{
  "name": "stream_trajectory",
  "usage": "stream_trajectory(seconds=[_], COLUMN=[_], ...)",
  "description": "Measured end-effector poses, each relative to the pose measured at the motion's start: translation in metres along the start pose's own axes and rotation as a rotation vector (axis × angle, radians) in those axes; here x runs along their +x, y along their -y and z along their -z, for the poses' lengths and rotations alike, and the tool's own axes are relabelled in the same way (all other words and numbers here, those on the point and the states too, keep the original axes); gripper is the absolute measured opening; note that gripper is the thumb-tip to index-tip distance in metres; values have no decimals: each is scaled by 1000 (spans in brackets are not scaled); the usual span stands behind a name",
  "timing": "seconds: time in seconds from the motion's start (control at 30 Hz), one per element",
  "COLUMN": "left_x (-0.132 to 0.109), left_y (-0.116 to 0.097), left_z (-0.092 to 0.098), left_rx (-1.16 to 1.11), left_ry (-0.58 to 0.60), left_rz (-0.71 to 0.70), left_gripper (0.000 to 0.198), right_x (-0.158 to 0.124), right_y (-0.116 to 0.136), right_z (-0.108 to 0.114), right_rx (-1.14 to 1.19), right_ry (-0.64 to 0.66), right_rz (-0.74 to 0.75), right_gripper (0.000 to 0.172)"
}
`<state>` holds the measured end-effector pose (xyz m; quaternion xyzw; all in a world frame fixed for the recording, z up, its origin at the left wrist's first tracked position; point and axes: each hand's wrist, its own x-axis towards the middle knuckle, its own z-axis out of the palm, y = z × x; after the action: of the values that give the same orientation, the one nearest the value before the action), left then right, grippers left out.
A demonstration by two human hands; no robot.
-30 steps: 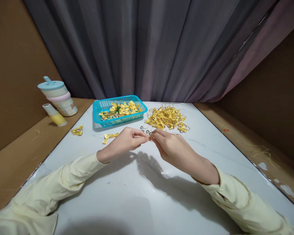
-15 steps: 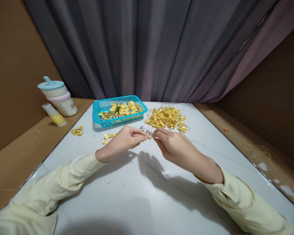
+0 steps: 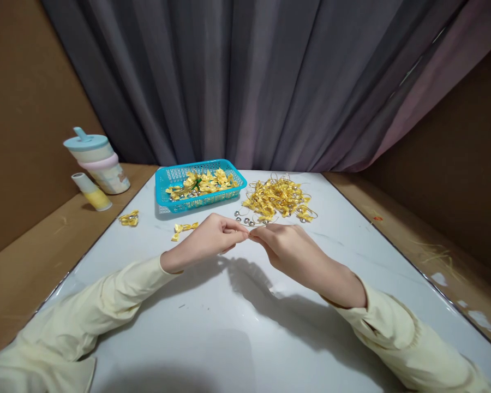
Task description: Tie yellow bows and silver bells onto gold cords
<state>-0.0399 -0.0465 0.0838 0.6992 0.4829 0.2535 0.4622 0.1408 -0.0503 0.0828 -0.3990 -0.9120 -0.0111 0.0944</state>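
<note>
My left hand and my right hand meet fingertip to fingertip above the middle of the white table. Both are closed in a pinch, and whatever lies between the fingers is too small and covered to make out. Just beyond the fingertips lie several small silver bells with thin gold cord near them. Yellow ribbon bows rest on the table behind my left hand. Past my right hand spreads a heap of yellow bows with bells and gold cords.
A blue plastic basket with yellow bows in it stands at the back. Another yellow bow lies near the left table edge. Beyond that edge are a lidded cup and a yellow-white tube. A grey curtain hangs behind.
My right hand has come slightly left and down, so its fingertips now touch those of my left hand. The small golden thing at my left fingertips is now covered.
</note>
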Motion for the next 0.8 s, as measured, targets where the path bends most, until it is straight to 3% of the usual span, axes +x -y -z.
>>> stream_trajectory(seconds=[0.47, 0.8], left_x=[1, 0], left_y=[3, 0], left_z=[0, 3], left_rx=[179, 195], left_ry=[-86, -110], left_rz=[-115, -85], left_gripper=[21, 21], right_x=[6, 18], right_y=[-10, -29], right_z=[11, 16], right_rx=[382, 975], right_ry=[88, 405], right_rz=[-69, -203], right_gripper=[20, 18])
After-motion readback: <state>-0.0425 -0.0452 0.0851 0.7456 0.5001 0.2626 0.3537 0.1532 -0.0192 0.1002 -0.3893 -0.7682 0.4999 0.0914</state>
